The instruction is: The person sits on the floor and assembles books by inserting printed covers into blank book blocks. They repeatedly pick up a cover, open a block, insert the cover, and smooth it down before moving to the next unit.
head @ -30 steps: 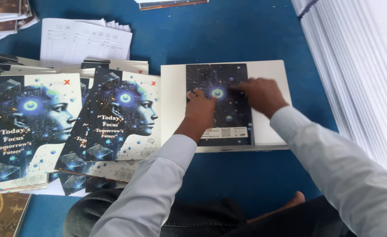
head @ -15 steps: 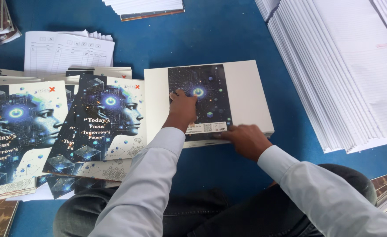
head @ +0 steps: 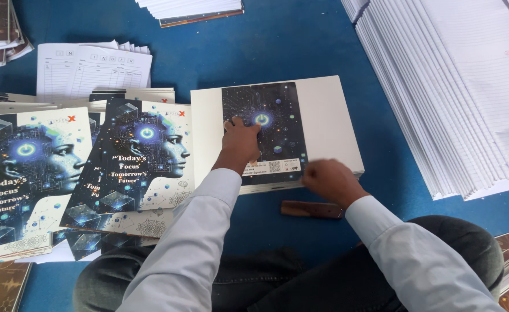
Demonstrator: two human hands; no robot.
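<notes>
A notebook (head: 329,124) with a cream cover and a dark starry back panel lies flat on the blue surface in front of me. My left hand (head: 240,141) presses down on the dark panel, fingers spread. My right hand (head: 329,182) is at the notebook's near edge, fingers curled against the edge; it is slightly blurred. A small brown wooden piece (head: 312,209) lies on the blue surface just under my right hand.
Stacks of printed covers with a blue robotic face (head: 142,164) lie to the left. Ruled index sheets (head: 93,69) sit behind them. A large fanned stack of white paper (head: 457,98) fills the right. More notebooks (head: 191,8) are at the top edge.
My right hand has slid from the notebook's upper right down to its near edge. The wooden piece now shows below it. My left hand has stayed on the dark panel.
</notes>
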